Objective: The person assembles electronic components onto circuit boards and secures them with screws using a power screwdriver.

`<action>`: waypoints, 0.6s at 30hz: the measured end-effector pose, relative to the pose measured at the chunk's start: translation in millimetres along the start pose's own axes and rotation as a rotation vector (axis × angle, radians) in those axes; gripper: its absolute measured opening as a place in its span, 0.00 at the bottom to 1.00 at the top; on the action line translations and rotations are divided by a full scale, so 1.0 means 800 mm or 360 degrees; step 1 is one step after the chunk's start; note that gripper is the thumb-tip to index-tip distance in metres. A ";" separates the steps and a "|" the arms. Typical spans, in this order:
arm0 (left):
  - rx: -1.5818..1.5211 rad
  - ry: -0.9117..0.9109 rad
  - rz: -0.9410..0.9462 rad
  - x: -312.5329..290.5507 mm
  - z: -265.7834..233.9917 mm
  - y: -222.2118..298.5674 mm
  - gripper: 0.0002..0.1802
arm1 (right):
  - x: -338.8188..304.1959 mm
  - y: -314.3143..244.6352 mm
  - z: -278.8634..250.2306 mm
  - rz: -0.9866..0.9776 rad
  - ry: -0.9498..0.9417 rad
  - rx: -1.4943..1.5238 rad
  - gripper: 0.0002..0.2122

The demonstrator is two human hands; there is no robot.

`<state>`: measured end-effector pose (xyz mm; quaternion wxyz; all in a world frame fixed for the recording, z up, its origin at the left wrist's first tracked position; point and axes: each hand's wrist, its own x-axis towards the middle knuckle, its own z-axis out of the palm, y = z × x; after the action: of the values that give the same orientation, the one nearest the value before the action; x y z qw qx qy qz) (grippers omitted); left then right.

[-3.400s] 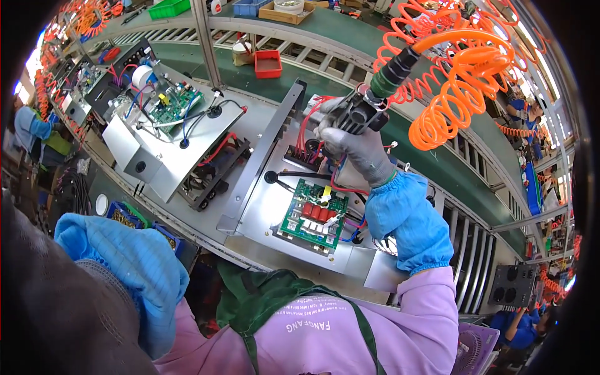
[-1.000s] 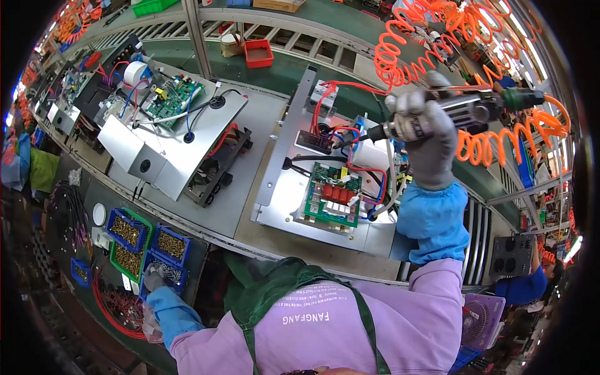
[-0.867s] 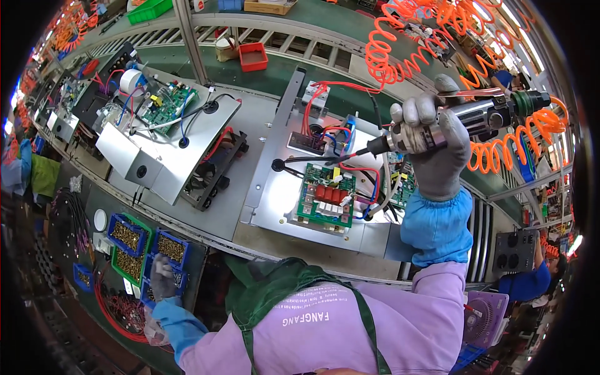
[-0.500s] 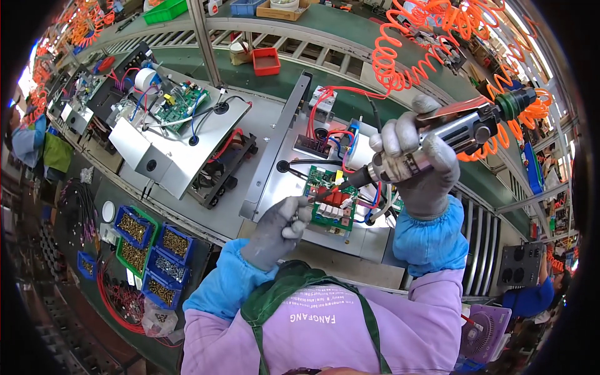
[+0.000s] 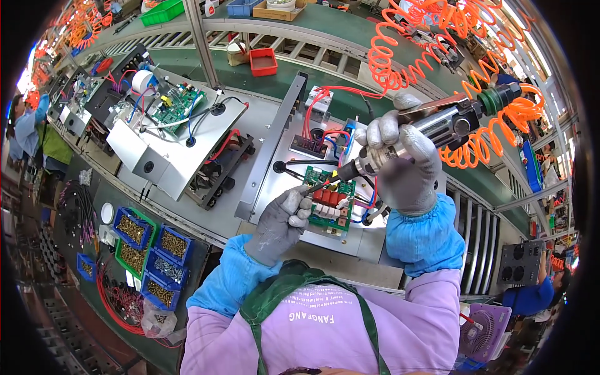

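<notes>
My right hand (image 5: 409, 175), in a grey glove, is wrapped round a metal air screwdriver (image 5: 451, 126). The tool lies slanted, with its long bit (image 5: 329, 182) pointing down to the left. At the bit's tip is my left hand (image 5: 278, 225), also gloved, its thumb and fingers drawn together. Whatever those fingers pinch is too small or hidden to name. Below the bit, a green circuit board (image 5: 319, 174) with a row of red parts sits on a shiny metal panel (image 5: 358, 245). Red and blue wires (image 5: 333, 139) run beside the board.
A second metal assembly with a circuit board (image 5: 179, 109) stands to the left. Blue bins of screws (image 5: 169, 269) are at lower left. An orange coiled hose (image 5: 462, 153) hangs at right. A red tray (image 5: 264, 62) is beyond the bench. A person (image 5: 26, 134) is at far left.
My right hand and the screwdriver have shifted a little left. My left hand has turned and its fingers have come up closer round the bit's tip.
</notes>
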<state>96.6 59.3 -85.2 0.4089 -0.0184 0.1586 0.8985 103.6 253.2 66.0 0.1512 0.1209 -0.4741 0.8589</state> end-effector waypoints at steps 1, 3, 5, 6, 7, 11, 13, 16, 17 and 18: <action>0.0000 0.0036 0.0013 0.000 0.005 0.000 0.20 | 0.004 0.004 -0.012 -0.0036 -0.0179 0.0155 0.20; 0.0059 0.0073 0.0051 0.000 0.010 0.000 0.20 | 0.003 0.005 -0.016 -0.0021 -0.0182 0.0166 0.20; 0.0118 0.0113 0.0088 0.000 0.017 -0.002 0.20 | 0.002 0.008 -0.018 -0.0004 -0.0182 0.0179 0.21; 0.0238 0.0212 0.0150 -0.001 0.021 -0.004 0.21 | 0.003 0.010 -0.020 -0.0011 -0.0202 0.0189 0.21; 0.0358 0.0310 0.0213 -0.001 0.024 -0.006 0.22 | 0.003 0.012 -0.021 -0.0017 -0.0224 0.0199 0.21; 0.0628 0.0084 0.0170 -0.002 0.005 -0.006 0.25 | 0.002 0.014 -0.018 -0.0060 -0.0207 0.0194 0.21; 0.0596 0.0227 0.0198 0.000 0.013 -0.008 0.31 | 0.000 0.014 -0.018 -0.0068 -0.0164 0.0111 0.21; 0.1429 0.0481 0.0445 -0.017 0.011 -0.003 0.33 | -0.004 0.015 -0.022 -0.0008 -0.0124 -0.0194 0.21; 0.2295 0.0154 0.1306 -0.012 0.003 -0.012 0.28 | -0.005 0.017 -0.021 -0.0005 -0.0103 -0.0234 0.20; 0.2296 0.0158 0.1303 -0.010 0.005 -0.020 0.28 | -0.003 0.020 -0.018 -0.0001 -0.0102 -0.0232 0.20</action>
<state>113.6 64.4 -84.6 -0.0465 0.2678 0.7077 0.6521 99.1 257.1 44.8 0.1447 0.1372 -0.5399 0.8178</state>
